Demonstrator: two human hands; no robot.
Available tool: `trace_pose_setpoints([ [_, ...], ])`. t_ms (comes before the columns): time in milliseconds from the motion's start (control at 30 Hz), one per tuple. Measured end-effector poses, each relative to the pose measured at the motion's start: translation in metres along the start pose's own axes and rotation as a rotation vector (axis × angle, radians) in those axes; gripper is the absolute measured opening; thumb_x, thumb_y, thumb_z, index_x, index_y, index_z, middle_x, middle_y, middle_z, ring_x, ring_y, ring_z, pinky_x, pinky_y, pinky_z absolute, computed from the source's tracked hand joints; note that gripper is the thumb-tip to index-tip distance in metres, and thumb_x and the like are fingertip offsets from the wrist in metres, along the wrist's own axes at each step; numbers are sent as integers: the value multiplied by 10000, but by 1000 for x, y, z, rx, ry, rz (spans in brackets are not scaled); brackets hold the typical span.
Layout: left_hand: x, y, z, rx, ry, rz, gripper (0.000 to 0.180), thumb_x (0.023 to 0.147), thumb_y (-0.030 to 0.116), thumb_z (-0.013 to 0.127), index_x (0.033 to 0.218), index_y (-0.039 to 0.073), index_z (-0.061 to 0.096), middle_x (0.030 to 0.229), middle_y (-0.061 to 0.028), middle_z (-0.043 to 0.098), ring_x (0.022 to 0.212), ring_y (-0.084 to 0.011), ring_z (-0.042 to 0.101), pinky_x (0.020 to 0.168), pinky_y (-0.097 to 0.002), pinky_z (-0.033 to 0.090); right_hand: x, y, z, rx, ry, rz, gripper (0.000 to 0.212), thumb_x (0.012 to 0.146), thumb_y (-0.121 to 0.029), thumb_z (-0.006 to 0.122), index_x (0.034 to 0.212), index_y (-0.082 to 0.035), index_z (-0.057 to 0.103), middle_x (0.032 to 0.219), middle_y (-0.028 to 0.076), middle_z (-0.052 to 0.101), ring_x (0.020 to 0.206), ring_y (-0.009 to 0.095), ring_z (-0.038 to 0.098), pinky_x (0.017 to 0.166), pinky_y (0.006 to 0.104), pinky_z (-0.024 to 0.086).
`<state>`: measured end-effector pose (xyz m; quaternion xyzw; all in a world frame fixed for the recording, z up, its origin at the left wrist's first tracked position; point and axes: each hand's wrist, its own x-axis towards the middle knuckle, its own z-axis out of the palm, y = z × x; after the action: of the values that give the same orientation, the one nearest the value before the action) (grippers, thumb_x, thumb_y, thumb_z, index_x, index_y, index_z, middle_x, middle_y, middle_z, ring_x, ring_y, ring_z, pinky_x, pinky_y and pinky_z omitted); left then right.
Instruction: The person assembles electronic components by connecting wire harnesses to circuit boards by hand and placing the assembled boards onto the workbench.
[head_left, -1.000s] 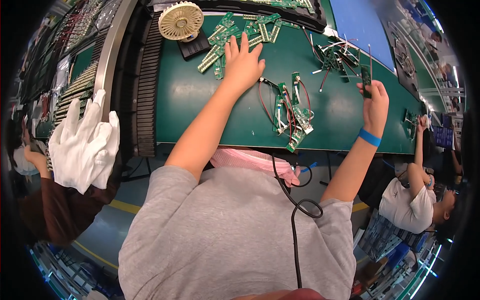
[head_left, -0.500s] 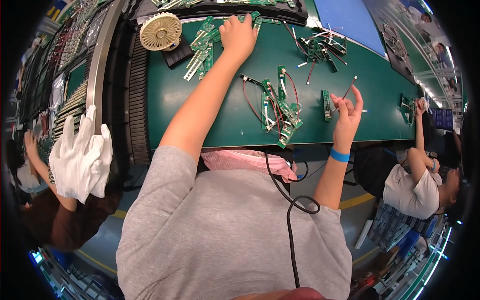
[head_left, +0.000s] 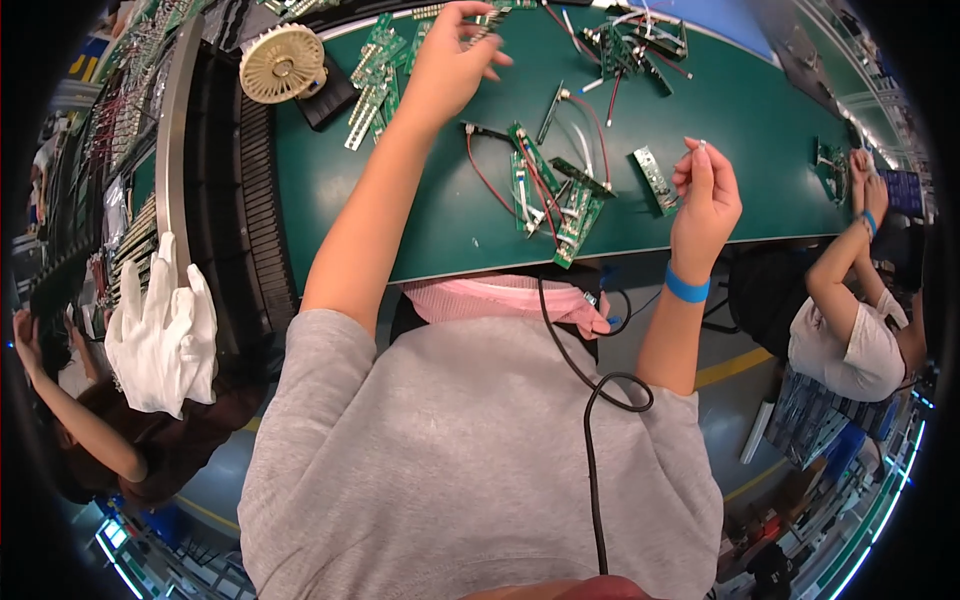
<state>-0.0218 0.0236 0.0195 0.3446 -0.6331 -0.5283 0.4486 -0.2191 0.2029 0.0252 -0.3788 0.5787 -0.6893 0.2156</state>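
Observation:
My left hand (head_left: 452, 70) is at the far side of the green table, its fingers closed around a small green circuit board (head_left: 486, 27), partly hidden and slightly blurred. Beside it lies a heap of green circuit boards (head_left: 377, 75). My right hand (head_left: 708, 200), with a blue wristband, is pinched on a cable whose small white connector (head_left: 702, 144) pokes out above the fingertips; the rest of the cable is hidden. Just left of that hand a single circuit board (head_left: 654, 180) rests on the table. Between my hands is a pile of circuit boards with red and white wires (head_left: 560, 195).
A cream fan (head_left: 283, 64) on a dark base stands at the left. More wired boards (head_left: 635, 45) lie at the far right. A black slatted conveyor edge (head_left: 262, 180) borders the table. White gloves (head_left: 163, 335) hang at the left. People sit on both sides.
My left hand has lifted off the boards with one between its fingers. The cable in my right hand shows less of its length. The single board beside it has tilted, and the view has shifted.

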Motion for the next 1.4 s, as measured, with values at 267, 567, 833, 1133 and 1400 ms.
trace_pose_setpoints([
  [267, -62, 29, 26, -793, -528, -530, 259, 873, 101, 480, 1123, 47, 444, 693, -33, 491, 455, -58, 358, 421, -168, 285, -17, -16, 30, -311, -324, -174, 122, 818, -65, 574, 901, 4, 630, 663, 23, 503, 616, 81, 427, 536, 210, 333],
  [567, -80, 15, 35, -407, -426, -219, 283, 837, 37, 532, 1116, 6, 495, 795, -18, 499, 644, -55, 492, 560, -179, 407, -29, -16, 40, -372, -365, -135, 140, 809, -116, 611, 850, 18, 626, 666, 12, 506, 591, 77, 414, 517, 210, 317],
  [833, -93, 1, 35, 184, -321, 278, 238, 764, 131, 571, 985, 42, 572, 776, -131, 601, 702, -272, 594, 611, -358, 466, -32, -18, 44, -338, -351, -40, 156, 816, -127, 610, 817, 29, 610, 678, 0, 533, 582, 42, 416, 503, 175, 313],
  [1133, -99, 1, 38, 290, -356, 311, 239, 822, 82, 554, 1056, 54, 590, 667, -59, 628, 583, -123, 625, 510, -219, 473, -32, -23, 45, -441, -369, -8, 161, 827, -130, 592, 788, 25, 594, 660, 4, 553, 565, 40, 425, 499, 177, 335],
  [1400, -93, 9, 38, 255, -426, 370, 199, 800, 126, 591, 975, 32, 598, 674, -60, 605, 574, -128, 597, 511, -231, 464, -27, -45, 37, -602, -474, 39, 154, 814, -123, 597, 769, 24, 583, 624, 31, 520, 545, 76, 427, 484, 214, 339],
])
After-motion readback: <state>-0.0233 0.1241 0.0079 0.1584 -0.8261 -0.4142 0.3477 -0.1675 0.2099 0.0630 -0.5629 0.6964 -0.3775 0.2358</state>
